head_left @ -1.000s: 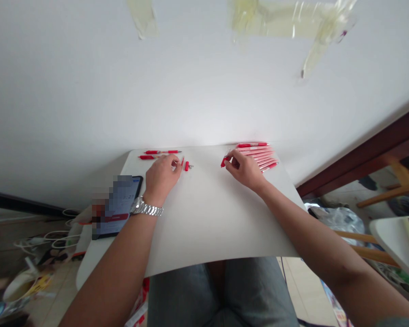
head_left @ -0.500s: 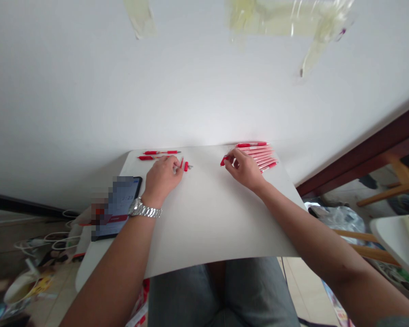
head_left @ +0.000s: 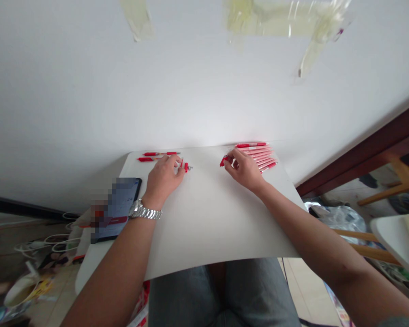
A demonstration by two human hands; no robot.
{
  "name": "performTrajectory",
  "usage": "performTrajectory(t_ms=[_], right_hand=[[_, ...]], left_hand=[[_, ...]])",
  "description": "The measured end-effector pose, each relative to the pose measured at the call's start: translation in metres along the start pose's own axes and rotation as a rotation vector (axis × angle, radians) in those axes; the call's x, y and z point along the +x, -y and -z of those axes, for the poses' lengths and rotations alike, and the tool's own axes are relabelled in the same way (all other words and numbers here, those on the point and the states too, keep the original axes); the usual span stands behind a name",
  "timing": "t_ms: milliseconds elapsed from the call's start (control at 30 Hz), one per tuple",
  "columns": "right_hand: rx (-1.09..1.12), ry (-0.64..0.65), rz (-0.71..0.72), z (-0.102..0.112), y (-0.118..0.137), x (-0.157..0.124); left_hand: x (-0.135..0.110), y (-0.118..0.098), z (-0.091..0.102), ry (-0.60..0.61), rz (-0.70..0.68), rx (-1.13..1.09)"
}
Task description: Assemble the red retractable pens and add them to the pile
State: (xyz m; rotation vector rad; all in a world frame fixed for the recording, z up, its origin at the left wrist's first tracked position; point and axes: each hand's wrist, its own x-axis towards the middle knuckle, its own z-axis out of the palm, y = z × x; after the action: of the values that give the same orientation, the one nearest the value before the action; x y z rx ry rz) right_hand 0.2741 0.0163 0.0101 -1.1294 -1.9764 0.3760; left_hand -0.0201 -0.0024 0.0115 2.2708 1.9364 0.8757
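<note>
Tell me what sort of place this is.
Probably a room in a home, used as a small work spot: a white table stands by a wall with yellowed tape on it, and red pens lie on the table.

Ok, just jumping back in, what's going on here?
At a white table, a person's right hand holds a small red part. The left hand is right beside another red part; its grip is unclear. Two red pens lie just beyond the left hand, and a group of pens lies beside the right.
</note>
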Motion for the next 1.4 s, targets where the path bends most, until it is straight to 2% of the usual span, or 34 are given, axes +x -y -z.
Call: performTrajectory(t_ms=[500, 867, 1233, 1400], right_hand=[[-0.012, 0.007, -0.004, -0.0025, 0.0001, -0.0013], [-0.014, 0.021, 0.002, -0.0026, 0.0023, -0.0013], [-0.024, 0.025, -0.005, -0.0052, 0.0009, -0.0024], [-0.024, 0.029, -0.011, -0.0055, 0.0020, -0.0028]], left_hand=[[-0.0001, 0.0013, -0.0008, 0.081, -0.072, 0.107], [-0.0015, 0.0029, -0.0027, 0.012, -0.060, 0.045], [-0.0026, 0.0008, -0.0057, 0.026, 0.022, 0.030], [-0.0023, 0.0015, -0.0079, 0.021, 0.075, 0.101]])
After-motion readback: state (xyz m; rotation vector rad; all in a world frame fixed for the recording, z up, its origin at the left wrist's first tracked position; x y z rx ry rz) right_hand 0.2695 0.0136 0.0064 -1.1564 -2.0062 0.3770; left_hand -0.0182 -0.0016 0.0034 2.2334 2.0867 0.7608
